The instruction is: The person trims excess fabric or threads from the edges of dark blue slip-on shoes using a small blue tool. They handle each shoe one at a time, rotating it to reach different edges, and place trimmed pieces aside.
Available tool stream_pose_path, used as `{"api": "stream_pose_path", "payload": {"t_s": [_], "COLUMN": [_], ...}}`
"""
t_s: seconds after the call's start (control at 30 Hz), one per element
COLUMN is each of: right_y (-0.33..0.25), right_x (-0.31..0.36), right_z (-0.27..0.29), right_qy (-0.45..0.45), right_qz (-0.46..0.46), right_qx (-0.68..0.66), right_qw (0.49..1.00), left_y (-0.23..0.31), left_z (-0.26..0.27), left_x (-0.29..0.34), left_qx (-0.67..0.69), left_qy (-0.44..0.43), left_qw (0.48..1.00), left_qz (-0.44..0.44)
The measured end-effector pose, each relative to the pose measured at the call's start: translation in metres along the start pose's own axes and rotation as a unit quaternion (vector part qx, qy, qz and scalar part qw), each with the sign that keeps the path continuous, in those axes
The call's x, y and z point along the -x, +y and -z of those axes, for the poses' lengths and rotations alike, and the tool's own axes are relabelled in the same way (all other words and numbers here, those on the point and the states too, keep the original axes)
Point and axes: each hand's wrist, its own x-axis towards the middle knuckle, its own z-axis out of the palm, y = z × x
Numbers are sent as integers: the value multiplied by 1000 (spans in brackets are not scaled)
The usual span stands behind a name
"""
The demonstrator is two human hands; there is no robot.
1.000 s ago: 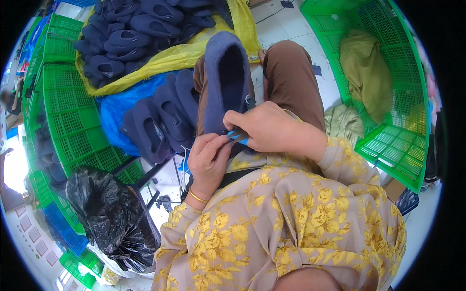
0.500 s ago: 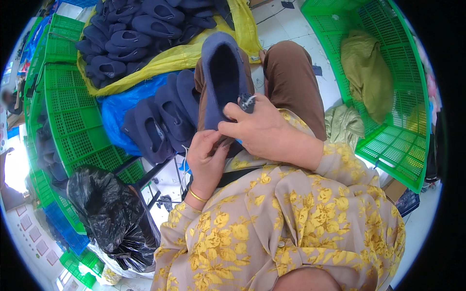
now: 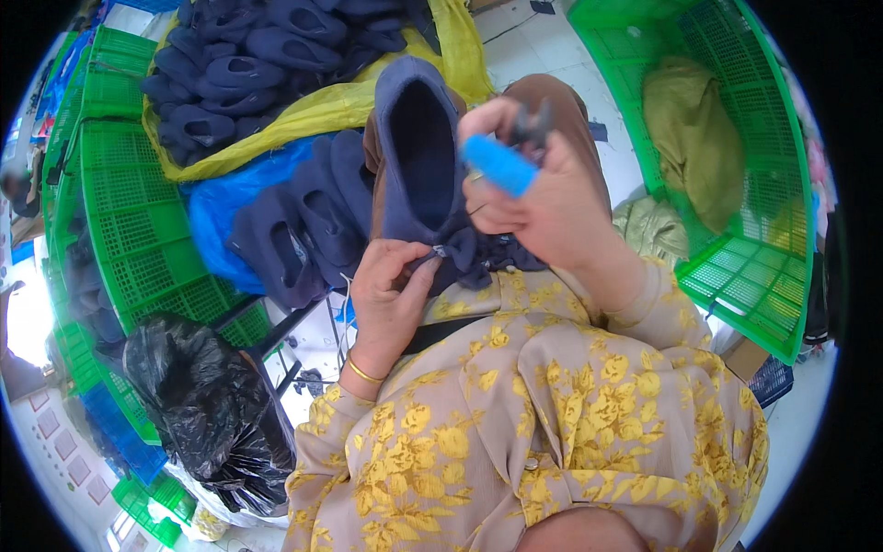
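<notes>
A dark navy slipper (image 3: 425,138) lies over my thigh, its toe pointing away and its opening facing up. My left hand (image 3: 391,285) is closed in a pinch beside its heel, on a small dark fabric bow (image 3: 455,253) with a greyish middle. More dark fabric pieces (image 3: 501,258) lie in my lap beside it. Raised to the right of the slipper, my right hand (image 3: 561,198) is closed around a small black object (image 3: 532,127), too blurred to name. A bright blue band (image 3: 499,166) covers one of its fingers.
Several navy slippers (image 3: 313,221) stand on blue plastic at my left. Beyond them a heap of slippers (image 3: 267,55) fills a yellow sack (image 3: 340,106). Green crates (image 3: 138,212) line the left; another crate (image 3: 745,285) at right holds olive cloth (image 3: 690,138). A black plastic bag (image 3: 193,405) sits near left.
My right hand has lifted away from the slipper's heel, up and to the right, and turned, showing the blue band. My left hand stays by the heel; the bow there is now uncovered.
</notes>
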Motion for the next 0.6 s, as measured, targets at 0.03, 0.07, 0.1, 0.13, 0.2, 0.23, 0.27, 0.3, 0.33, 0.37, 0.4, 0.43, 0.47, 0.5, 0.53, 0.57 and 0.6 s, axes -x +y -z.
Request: {"api": "stream_pose_path", "payload": {"t_s": [0.03,0.07,0.1,0.13,0.2,0.23,0.27,0.3,0.33,0.37,0.4,0.43,0.47,0.5,0.53,0.57,0.6], "right_y": [-8,-7,-3,1,16,18,20,26,35,39,41,41,41,42,43,43,43], "right_x": [2,6,11,16,25,28,31,34,35,36,37,38,38,38,38,39,39], "right_z": [0,1,0,2,14,17,20,25,30,32,33,33,32,33,33,33,32], "right_qy": [-37,-9,18,44,10,-20,-51,-56,-62,-68,-70,-72,-75,-74,-73,-72,-70], "right_qz": [19,36,52,70,56,52,47,70,95,120,121,122,122,120,117,115,102], "right_qx": [-30,79,187,293,495,580,659,671,683,694,699,704,709,712,715,717,718], "right_qw": [999,996,981,952,867,813,749,736,722,707,701,696,690,688,686,684,685], "left_y": [0,0,0,1,4,5,6,7,8,9,9,9,8,7,6,5,4], "left_z": [-1,-2,-2,-2,0,1,1,0,1,0,0,0,0,0,-1,-1,-1], "left_x": [-1,-2,-3,-5,-6,-6,-7,-8,-8,-8,-8,-8,-8,-8,-8,-8,-8], "left_qx": [5,9,14,10,5,-3,-10,-17,-15,-13,-11,-12,-13,-14,-14,-15,-15], "left_qy": [6,12,19,15,10,7,3,0,-1,-2,-3,-2,-1,1,1,1,1], "left_qw": [1000,1000,1000,1000,1000,1000,1000,1000,1000,1000,1000,1000,1000,1000,1000,1000,1000], "left_qz": [-4,-9,-13,-13,-6,-7,-8,-8,-7,-6,-5,-6,-6,-7,-6,-6,-5]}}
